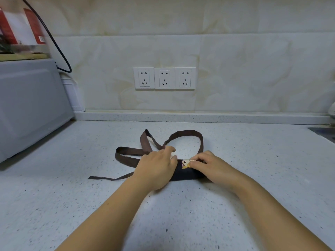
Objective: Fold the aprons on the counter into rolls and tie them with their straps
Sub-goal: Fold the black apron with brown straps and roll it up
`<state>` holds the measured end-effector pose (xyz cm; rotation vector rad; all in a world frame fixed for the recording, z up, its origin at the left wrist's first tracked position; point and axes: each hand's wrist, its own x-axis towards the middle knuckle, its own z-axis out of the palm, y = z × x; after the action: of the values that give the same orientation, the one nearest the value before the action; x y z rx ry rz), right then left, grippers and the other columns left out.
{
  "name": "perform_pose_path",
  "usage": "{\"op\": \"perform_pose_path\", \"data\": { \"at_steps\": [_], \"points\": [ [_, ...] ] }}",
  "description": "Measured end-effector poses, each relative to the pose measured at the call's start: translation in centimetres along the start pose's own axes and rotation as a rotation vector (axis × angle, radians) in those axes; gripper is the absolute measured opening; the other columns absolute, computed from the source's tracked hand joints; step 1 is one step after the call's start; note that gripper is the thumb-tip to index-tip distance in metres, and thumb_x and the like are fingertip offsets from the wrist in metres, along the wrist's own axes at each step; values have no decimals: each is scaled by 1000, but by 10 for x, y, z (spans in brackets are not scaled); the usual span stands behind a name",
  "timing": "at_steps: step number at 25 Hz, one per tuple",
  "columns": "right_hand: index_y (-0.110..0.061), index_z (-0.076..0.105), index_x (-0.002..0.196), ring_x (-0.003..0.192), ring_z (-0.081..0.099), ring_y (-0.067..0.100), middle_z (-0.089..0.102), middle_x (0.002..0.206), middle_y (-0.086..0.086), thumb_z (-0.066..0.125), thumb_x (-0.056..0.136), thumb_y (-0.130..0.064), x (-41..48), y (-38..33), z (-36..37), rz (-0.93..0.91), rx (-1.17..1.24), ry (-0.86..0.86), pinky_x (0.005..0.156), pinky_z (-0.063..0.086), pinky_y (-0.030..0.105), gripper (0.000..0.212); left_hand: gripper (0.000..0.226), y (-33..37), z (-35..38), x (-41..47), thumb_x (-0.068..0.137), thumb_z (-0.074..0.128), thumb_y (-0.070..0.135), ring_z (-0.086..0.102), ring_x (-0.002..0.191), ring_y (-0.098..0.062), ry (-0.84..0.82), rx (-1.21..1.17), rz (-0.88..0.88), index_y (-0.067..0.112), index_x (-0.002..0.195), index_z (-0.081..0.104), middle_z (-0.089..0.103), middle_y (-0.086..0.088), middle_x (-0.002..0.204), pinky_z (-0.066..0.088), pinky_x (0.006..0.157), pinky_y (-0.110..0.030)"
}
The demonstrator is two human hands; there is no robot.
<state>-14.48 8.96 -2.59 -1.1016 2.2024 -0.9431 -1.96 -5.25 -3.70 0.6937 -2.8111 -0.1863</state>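
Where the apron roll (188, 173) lay: on the speckled counter (253, 160), near the middle, under both hands and well apart from the back wall.
Left hand (155, 167): palm down over the roll's left end, forearm entering from the lower left; the fingers were nearly straight and lay flat, pressing on the cloth, with the tips reaching to where the straps (183, 133) left the roll.
Right hand (208, 165): knuckles raised and fingers bent over the top of the roll, gripping it, with the tips beside a pale patch (185, 163); the thumb's contact could not be told.
Long axis of roll: left to right, roughly parallel to the back wall; its right end was hidden under the right wrist.
Straps: brown loops were spread on the counter behind and to the left of the roll, and one narrow tail (105, 178) trailed off to the left.
Surroundings: a grey appliance (30, 105) stood at the left, with a black cable (59, 51) above it; three wall sockets (164, 78) were set in the tiled wall.
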Motion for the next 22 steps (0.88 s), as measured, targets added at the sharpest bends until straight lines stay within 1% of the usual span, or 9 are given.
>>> {"op": "perform_pose_path", "data": {
  "at_steps": [2, 5, 10, 12, 13, 15, 16, 18, 22],
  "points": [
    [-31, 59, 113, 99, 51, 2, 51, 118, -13, 50, 94, -46, 4, 3, 2, -22, -57, 56, 79, 42, 19, 26, 42, -2, 1, 10, 103, 22, 34, 48, 115, -25, -46, 96, -15, 28, 140, 40, 49, -2, 128, 40, 95, -42],
    [-30, 56, 102, 90, 56, 7, 58, 103, -10, 57, 88, -52, 12, 4, 9, -2, -74, 224, 81, 49, 30, 27, 41, -3, 8, 23, 103, 24, 32, 40, 122, -20, -10, 179, 22, 28, 137, 47, 43, 5, 136, 33, 96, -42],
    [-33, 54, 101, 90, 57, 5, 56, 98, -18, 54, 82, -66, 9, 3, 4, 73, -171, 261, 76, 46, 28, 38, 31, 5, 4, 28, 102, 28, 25, 55, 102, -23, -94, 119, -6, 20, 124, 49, 57, 0, 119, 39, 86, -41],
    [-34, 54, 103, 92, 58, 7, 57, 96, -20, 44, 84, -71, 9, 3, 3, 116, -172, 240, 77, 46, 29, 43, 36, 9, 2, 24, 103, 24, 37, 52, 98, -26, -112, 211, 20, 16, 122, 47, 55, -6, 118, 41, 84, -43],
    [-32, 56, 101, 91, 59, 9, 60, 96, -17, 40, 87, -70, 10, 2, 1, 133, -90, 250, 79, 46, 31, 43, 52, 9, 1, 20, 100, 22, 55, 52, 99, -27, -126, 245, 21, 16, 122, 48, 54, -7, 115, 40, 84, -43],
    [-29, 60, 98, 84, 58, 9, 64, 94, -10, 46, 91, -58, 13, 1, -8, 155, 204, 278, 75, 47, 30, 33, 90, 12, -1, 16, 72, 20, 91, 53, 101, -23, -192, 172, -28, 19, 114, 52, 52, -1, 109, 40, 90, -42],
    [-28, 61, 99, 76, 56, 9, 65, 91, -8, 55, 91, -48, 14, 1, -14, 162, 330, 275, 68, 44, 27, 22, 97, 14, -3, 16, 61, 26, 98, 52, 101, -21, -228, 153, -29, 21, 114, 52, 51, 1, 108, 40, 92, -42],
    [-26, 62, 102, 63, 46, 10, 65, 86, -2, 68, 85, -25, 14, 5, -21, 180, 482, 274, 52, 35, 23, 19, 96, 14, -2, 15, 57, 41, 97, 51, 100, -20, -279, 202, -7, 23, 119, 49, 49, 3, 108, 41, 93, -42],
    [-20, 58, 100, 52, 35, 10, 53, 77, 6, 66, 78, 4, 11, 17, -35, 230, 795, 446, 34, 26, 18, 33, 79, 17, 2, 14, 65, 49, 89, 55, 89, -19, -201, 130, -34, 22, 107, 51, 53, 5, 97, 44, 86, -40]
  ]
}}
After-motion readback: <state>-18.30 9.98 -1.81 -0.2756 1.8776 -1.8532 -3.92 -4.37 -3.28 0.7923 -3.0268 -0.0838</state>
